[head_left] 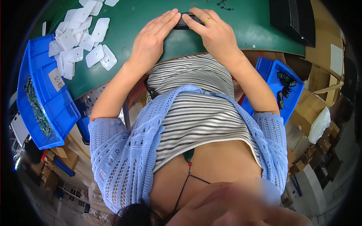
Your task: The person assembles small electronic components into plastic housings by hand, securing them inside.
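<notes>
At the table's near edge, both hands are on a small black plastic casing [182, 25] with rounded edges. My left hand [152, 37] has its fingers together and straight, tips against the casing's left end. My right hand [217, 34], with a ring on one finger, grips the right end, its thumb along the near side and its fingers over the top. The hands cover much of the casing, so its full shape is hidden. Left of my hands lies a loose pile of white plastic plates [77, 34] with rounded corners.
A blue bin [45, 75] holding green circuit boards stands at the left edge. By my right forearm, another blue bin [264, 67] holds black parts. A black box [292, 20] sits at the far right of the green table [124, 15], near small black pieces [225, 6]. Cardboard boxes [324, 41] stand beyond.
</notes>
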`<state>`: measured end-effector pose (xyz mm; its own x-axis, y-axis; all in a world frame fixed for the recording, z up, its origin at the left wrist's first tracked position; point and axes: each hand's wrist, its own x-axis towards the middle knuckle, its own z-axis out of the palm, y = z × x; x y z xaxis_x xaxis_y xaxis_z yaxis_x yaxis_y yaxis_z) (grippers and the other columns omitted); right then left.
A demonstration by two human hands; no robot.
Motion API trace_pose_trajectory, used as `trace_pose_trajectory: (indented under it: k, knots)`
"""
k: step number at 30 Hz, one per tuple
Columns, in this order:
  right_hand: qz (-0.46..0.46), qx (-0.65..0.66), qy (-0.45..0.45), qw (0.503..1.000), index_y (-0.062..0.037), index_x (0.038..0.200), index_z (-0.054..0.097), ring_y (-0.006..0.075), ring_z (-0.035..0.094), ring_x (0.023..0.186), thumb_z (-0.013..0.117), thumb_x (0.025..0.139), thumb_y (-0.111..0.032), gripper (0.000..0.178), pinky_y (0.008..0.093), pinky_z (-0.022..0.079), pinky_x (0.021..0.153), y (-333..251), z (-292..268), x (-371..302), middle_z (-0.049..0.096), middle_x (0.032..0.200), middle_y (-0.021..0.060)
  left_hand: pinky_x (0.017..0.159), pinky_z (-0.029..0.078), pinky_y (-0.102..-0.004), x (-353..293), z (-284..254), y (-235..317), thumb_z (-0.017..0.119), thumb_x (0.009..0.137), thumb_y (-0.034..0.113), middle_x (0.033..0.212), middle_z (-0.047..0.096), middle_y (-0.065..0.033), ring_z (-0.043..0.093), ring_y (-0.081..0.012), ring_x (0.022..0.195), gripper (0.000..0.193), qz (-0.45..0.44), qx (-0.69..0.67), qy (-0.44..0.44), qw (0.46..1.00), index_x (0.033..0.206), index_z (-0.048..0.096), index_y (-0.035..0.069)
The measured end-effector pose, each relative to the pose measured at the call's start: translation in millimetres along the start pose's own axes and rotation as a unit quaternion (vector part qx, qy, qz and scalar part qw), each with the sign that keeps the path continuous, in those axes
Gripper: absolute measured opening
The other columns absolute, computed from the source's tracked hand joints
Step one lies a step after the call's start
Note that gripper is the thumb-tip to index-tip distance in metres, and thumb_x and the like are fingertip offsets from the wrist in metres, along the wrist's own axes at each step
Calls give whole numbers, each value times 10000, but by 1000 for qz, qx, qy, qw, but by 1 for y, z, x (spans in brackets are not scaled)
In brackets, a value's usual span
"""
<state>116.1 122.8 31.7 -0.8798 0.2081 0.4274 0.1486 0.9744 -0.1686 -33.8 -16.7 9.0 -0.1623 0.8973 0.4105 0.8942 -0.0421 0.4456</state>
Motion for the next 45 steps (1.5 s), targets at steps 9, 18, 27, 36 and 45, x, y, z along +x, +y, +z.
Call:
trace_pose_trajectory:
  k: [9,18,27,36,45]
  knots:
    - [26,119,16,992,-139,1074,695,214,623,936,646,827,-107,253,294,540,757,16,-2,13,662,1067,32,920,491,-354,10,3,6,620,813,13,1249,610,-98,601,-265,1104,418,26,41,32,998,1228,589,43]
    - [240,311,142,908,-45,1082,684,168,649,878,614,915,-115,194,270,502,821,41,-21,8,686,1008,67,608,493,-344,127,9,-59,591,904,147,785,645,-122,615,-233,642,168,-230,-143,-8,962,996,631,13]
    - [414,350,138,829,-11,1058,672,141,633,799,587,931,-80,168,258,499,754,39,-27,-71,674,934,88,571,574,-289,272,75,-251,556,970,181,790,675,-169,671,-213,630,296,-439,-449,7,778,987,612,-109]
    - [370,330,134,858,-8,1054,670,139,614,813,587,926,-63,163,256,493,747,43,-21,-51,667,925,86,441,428,-283,185,-41,-205,551,947,260,639,633,-58,538,-149,465,286,-329,-126,43,935,831,666,25]
    - [337,206,172,903,-70,957,704,144,566,712,712,819,-121,147,273,462,659,54,-2,-33,627,862,34,817,482,-460,44,-70,-153,699,817,340,1071,651,-110,559,-352,1057,373,-91,365,-48,926,1039,691,40]
